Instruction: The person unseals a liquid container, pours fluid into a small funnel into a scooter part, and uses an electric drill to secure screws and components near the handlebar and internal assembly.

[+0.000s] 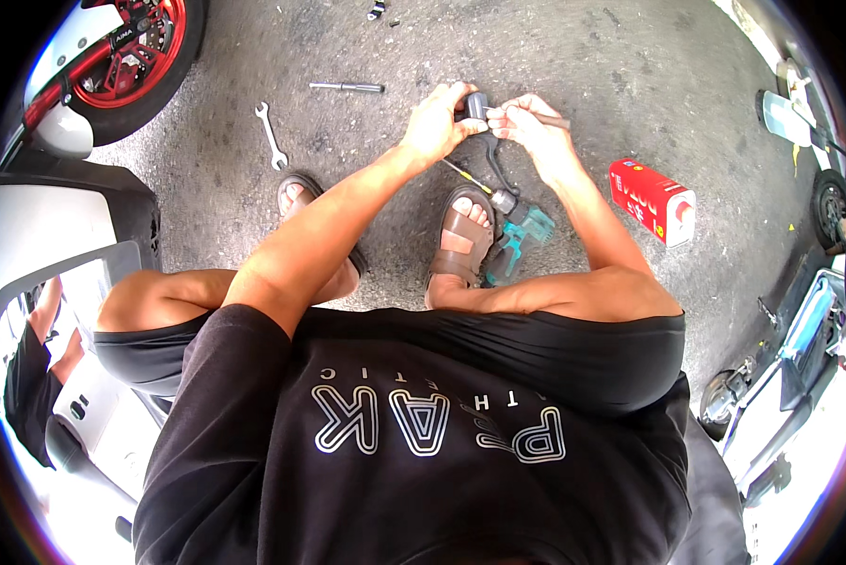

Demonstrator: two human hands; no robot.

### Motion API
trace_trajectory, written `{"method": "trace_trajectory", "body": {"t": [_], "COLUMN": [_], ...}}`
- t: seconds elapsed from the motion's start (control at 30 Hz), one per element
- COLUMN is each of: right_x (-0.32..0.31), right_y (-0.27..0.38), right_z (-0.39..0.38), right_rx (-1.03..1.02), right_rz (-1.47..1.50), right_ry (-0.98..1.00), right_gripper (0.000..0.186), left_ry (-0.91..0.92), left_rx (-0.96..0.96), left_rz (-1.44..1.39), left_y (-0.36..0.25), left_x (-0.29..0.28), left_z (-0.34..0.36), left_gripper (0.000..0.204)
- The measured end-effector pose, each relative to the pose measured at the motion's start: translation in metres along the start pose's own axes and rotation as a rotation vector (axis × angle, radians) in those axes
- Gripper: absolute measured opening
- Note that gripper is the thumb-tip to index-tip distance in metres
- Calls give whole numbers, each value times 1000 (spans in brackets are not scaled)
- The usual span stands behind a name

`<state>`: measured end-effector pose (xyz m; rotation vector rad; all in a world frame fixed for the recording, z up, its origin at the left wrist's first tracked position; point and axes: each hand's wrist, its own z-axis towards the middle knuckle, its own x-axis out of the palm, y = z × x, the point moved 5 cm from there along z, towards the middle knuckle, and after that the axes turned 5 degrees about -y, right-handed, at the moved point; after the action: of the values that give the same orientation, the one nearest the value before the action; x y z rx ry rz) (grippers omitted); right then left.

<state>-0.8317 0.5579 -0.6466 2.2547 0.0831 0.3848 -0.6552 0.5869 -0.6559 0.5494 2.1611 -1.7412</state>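
Note:
My left hand (434, 124) is closed around a dark grey cylindrical part (477, 104), held above the ground between my feet and the far side. A curved black lever (498, 165) hangs below it, seemingly part of the same piece, like a brake lever assembly. My right hand (539, 139) is closed at its right side, with a slim brownish rod (554, 121) lying across the fingers. The fingertips of both hands nearly meet; what the rod's tip touches is too small to tell. Just below, a teal cordless drill (522, 237) with a long thin bit (468, 176) lies beside my right sandal (461, 235).
A red rectangular can (652, 201) lies right of my right forearm. On the pavement at left are an open-ended wrench (271, 137) and a screwdriver (347, 87). A red-rimmed wheel (131, 71) and white bodywork (60, 221) border the left; parked two-wheelers (790, 377) line the right.

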Motion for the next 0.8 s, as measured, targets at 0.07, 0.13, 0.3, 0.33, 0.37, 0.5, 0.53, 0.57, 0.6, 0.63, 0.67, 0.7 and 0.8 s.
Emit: {"method": "trace_trajectory", "body": {"t": [0.07, 0.13, 0.3, 0.33, 0.37, 0.5, 0.53, 0.57, 0.6, 0.63, 0.67, 0.7, 0.8], "right_x": [-4, -2, 0, -2, -6, -3, -2, -1, 5, 10, 25, 42, 61], "right_y": [-12, -11, 23, 30, 34, 48, 49, 52, 57, 60, 72, 81, 77], "right_z": [-8, -13, -35, -39, -40, -45, -46, -46, -46, -44, -45, -51, -51], "right_rx": [31, 25, -41, -36, -37, 16, 16, -57, -131, -130, -395, -663, -625], "right_rz": [156, 101, -115, -178, -195, -355, -357, -507, -655, -655, -948, -1235, -1450], "right_ry": [-42, -75, -99, -118, -107, -25, -24, -23, -16, -12, 65, 138, 221], "right_gripper": [19, 24, 38, 41, 41, 33, 33, 32, 31, 31, 30, 30, 29], "left_ry": [-21, -5, -36, -37, -39, -4, 2, 7, 4, -3, -9, -5, -9], "left_rx": [6, -40, -28, -19, -11, -46, -48, -51, -55, -43, -31, -32, 3], "left_rz": [8, -5, -3, -1, 1, -9, -11, -12, -12, -3, 6, 3, 27], "left_y": [-3, -2, 1, 3, 4, 3, 3, 2, 2, 1, 1, 1, -2], "left_x": [1, 4, 3, 3, 4, 5, 5, 5, 5, 4, 3, 3, 0], "left_z": [-1, -4, -5, -5, -5, -4, -3, -3, -3, -2, -2, -2, 1], "left_gripper": [59, 59, 59, 59, 60, 59, 59, 59, 59, 58, 58, 58, 55]}}
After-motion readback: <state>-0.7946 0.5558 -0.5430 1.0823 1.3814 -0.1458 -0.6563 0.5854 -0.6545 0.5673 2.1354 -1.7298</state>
